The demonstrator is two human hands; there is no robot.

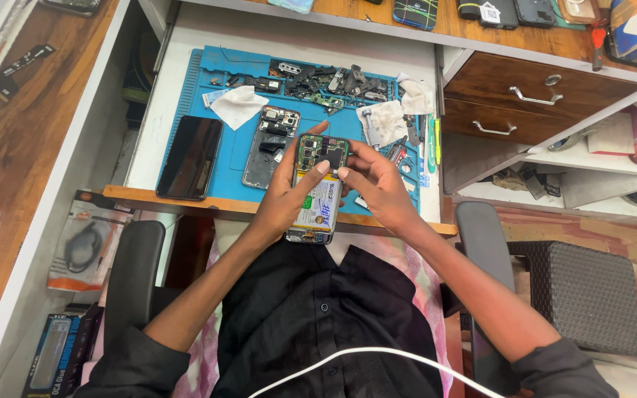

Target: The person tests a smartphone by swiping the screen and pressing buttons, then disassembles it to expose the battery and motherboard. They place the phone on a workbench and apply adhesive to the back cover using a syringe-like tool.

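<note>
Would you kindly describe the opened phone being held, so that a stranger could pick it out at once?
Find the blue mat on the white desk; at its near edge, the left hand and right hand hold an opened phone over it. Unlike the dark screen and bare frame lying flat, it shows a white battery and green board.

opened phone (pixel 317 193) before mat (pixel 219 63) | dark phone (pixel 190 156) left | phone frame (pixel 270 146) between
</note>
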